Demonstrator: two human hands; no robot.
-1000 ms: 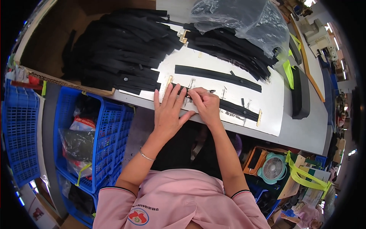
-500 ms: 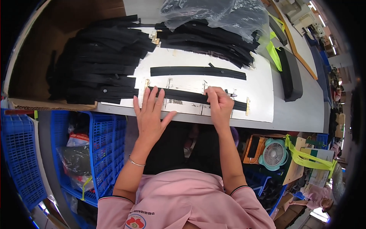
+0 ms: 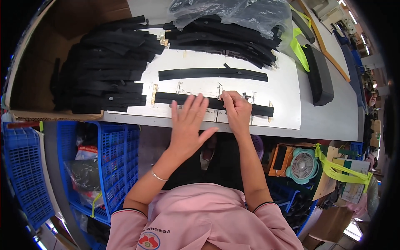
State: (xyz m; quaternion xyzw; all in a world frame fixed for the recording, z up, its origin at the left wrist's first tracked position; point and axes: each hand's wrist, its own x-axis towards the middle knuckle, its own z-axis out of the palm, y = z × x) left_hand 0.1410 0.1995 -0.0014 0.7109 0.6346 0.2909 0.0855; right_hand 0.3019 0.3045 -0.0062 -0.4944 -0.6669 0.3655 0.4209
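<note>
A long black zipper (image 3: 260, 110) lies across a white marked board (image 3: 283, 91) in front of me. My left hand (image 3: 188, 125) is spread flat at the zipper's near edge, left of its middle, fingers stretched out and slightly blurred. Just to the right, my right hand (image 3: 238, 110) is closed in a writing grip on a slim pen (image 3: 246, 97), its back end poking out beyond the knuckles. The pen's tip is hidden by my fingers, close to the zipper. A second black zipper (image 3: 208, 74), with a small pull tab, lies apart farther back on the board.
Piled black zippers (image 3: 104, 71) spill from a cardboard box (image 3: 29, 89) at left. Another stack (image 3: 221, 39) sits at the back under clear plastic (image 3: 233, 14). A dark block (image 3: 318, 77) stands right. Below the table are blue crates (image 3: 118, 162) and a small fan (image 3: 302, 166).
My left hand has slid right along the zipper, away from its left end and nearer my right hand. My right hand has shifted slightly left, still gripping the pen.
</note>
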